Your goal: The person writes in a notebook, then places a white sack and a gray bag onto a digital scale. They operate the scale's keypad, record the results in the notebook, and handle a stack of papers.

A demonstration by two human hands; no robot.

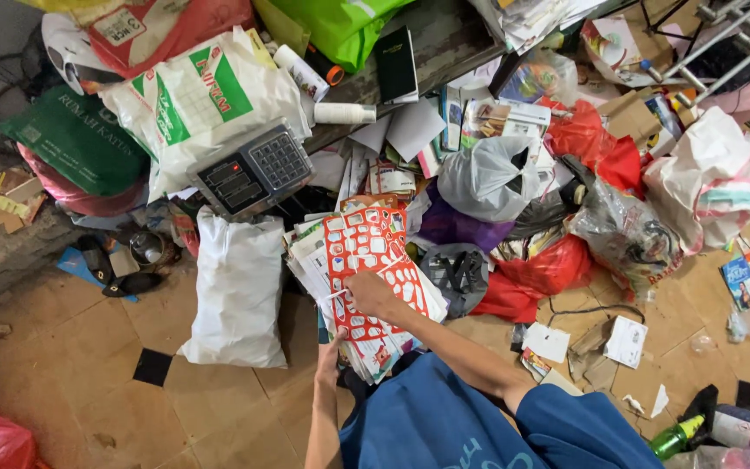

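Red sheet [373,260] being sorted on the paper stack [353,287], right of the white sack [238,291].
It is pinched by the right hand [368,291]'s fingers; the left hand [329,358] steadies the stack's near edge, grip unclear; a lift clear seems needed next.

I see a grey weighing scale [253,170] with a keypad. Just below it lies 1 plain white sack [238,291]. Right of the scale sit a tied grey plastic bag [485,178] and red bags [538,276] on the tiled floor [88,391].
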